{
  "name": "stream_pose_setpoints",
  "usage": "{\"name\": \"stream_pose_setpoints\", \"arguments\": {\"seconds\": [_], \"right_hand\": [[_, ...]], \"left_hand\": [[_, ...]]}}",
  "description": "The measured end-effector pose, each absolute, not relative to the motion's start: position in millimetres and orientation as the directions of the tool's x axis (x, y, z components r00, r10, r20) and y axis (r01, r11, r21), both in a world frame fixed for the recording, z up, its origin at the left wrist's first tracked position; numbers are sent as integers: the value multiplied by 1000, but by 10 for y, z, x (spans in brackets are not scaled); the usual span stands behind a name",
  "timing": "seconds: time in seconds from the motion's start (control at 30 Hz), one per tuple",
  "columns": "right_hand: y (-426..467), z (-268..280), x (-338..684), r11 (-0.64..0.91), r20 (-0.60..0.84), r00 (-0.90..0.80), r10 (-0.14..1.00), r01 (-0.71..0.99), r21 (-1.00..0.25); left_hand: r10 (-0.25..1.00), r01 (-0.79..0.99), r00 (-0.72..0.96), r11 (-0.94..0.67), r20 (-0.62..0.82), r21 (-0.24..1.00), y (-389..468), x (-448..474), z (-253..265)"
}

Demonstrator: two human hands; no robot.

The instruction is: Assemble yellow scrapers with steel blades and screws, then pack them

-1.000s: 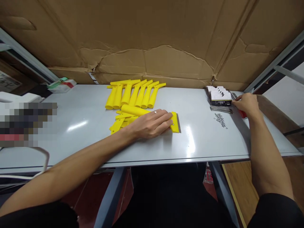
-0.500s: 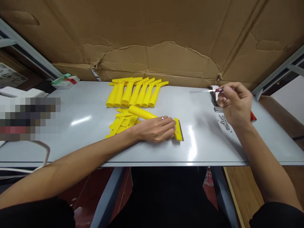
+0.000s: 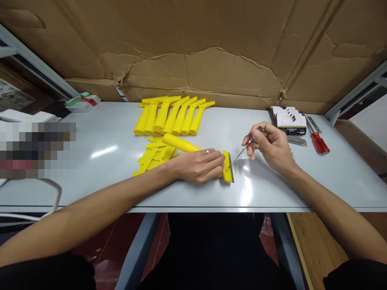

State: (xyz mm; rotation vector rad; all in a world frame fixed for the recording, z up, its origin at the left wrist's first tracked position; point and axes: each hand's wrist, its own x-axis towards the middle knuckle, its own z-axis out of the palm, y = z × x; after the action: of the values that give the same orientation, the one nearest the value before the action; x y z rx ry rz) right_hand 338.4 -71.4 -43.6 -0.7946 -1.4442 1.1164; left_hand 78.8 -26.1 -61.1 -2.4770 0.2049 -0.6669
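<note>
Head view: the left hand [image 3: 201,166], nearer, curls closed around the yellow scraper [image 3: 181,143] over the table [image 3: 272,185] — long axis slanting down rightward; the right hand [image 3: 270,145] pinches a slim screwdriver [image 3: 240,155] — tip by the screw [image 3: 226,170], contact unclear.

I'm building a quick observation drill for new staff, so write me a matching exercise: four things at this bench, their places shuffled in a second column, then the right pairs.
Things
1. Thin-shafted screwdriver
2. Yellow scraper
3. Row of yellow handles
4. Red-handled tool

Places
A. Side by side in front of the cardboard
B. To the right of the white packets
C. In the right hand
D. Held under the left hand

Pairs
1-C, 2-D, 3-A, 4-B
</note>
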Motion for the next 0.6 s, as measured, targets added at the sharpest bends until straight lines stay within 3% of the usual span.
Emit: {"name": "stream_pose_setpoints", "arguments": {"seconds": [0.43,0.6], "right_hand": [[-780,-405,3324,365,358,-231,905,-12,-931],[-820,-269,3414,403,344,-234,909,284,-870]], "left_hand": [[-272,-18,887,-827,373,-561,-254,789,-611],[-290,-25,875,-827,387,-562,-272,793,-612]]}}
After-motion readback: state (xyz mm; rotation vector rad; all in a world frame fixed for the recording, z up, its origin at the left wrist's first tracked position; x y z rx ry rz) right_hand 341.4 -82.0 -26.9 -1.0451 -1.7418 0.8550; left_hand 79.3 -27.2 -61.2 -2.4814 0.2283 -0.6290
